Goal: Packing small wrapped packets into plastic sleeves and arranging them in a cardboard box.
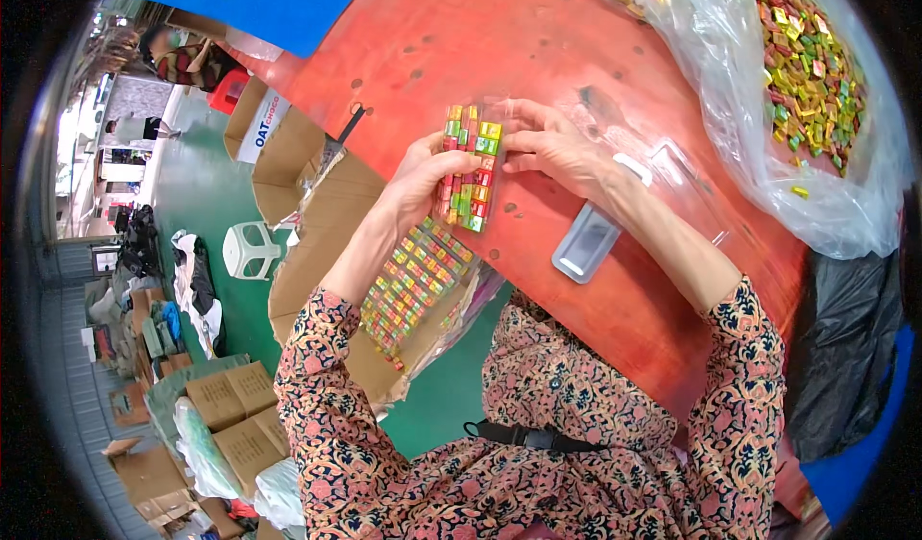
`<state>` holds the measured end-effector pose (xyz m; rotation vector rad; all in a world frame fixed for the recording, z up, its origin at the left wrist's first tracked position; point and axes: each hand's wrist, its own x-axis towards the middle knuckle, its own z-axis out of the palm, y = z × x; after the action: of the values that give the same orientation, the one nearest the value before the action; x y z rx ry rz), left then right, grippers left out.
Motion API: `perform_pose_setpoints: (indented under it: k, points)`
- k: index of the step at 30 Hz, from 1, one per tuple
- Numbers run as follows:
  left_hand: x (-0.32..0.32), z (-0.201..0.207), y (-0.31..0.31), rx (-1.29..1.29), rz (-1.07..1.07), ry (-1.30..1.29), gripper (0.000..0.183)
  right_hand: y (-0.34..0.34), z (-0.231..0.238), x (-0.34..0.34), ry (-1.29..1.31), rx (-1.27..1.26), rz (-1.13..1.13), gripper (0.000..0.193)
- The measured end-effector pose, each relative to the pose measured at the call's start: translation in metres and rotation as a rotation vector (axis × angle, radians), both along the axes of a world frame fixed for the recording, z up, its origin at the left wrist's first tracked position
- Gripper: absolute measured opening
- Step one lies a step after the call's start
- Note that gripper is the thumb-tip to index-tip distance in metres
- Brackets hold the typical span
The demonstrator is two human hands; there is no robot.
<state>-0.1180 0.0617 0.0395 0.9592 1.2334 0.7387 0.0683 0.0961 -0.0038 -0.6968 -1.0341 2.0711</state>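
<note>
Between my hands is a clear plastic pack (469,192) filled with rows of small wrapped candies in red, green, yellow and orange. My left hand (420,177) is closed on its left side, the thumb lying across the candies. At the upper right edge of the pack, the bent fingers of my right hand (555,148) press against the clear plastic. A translucent grey tray (587,242) lies on the red table below my right forearm. Beside that forearm is another clear plastic piece (687,177), partly hidden by the arm.
Left of the table stands an open cardboard box (305,257) holding many filled candy packs (415,285). A large clear bag (715,88) with loose candies (816,74) spreads over the far right of the red table (461,31). A white stool (252,251) and stacked cartons (230,394) occupy the green floor.
</note>
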Motion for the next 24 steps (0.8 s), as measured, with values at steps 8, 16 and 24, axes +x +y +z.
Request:
perform_pose_setpoints:
  k: [8,16,24]
  points:
    - [0.008,-0.001,0.007,0.021,0.021,0.171,0.039,-0.001,0.0,-0.005,-0.059,-0.004,-0.129,0.046]
    - [0.016,0.002,0.014,0.346,-0.092,0.662,0.043,-0.002,0.006,-0.013,-0.154,-0.038,-0.356,0.033]
    - [0.002,-0.007,0.018,0.107,0.018,0.273,0.035,-0.004,0.01,-0.011,-0.227,-0.053,-0.381,0.029]
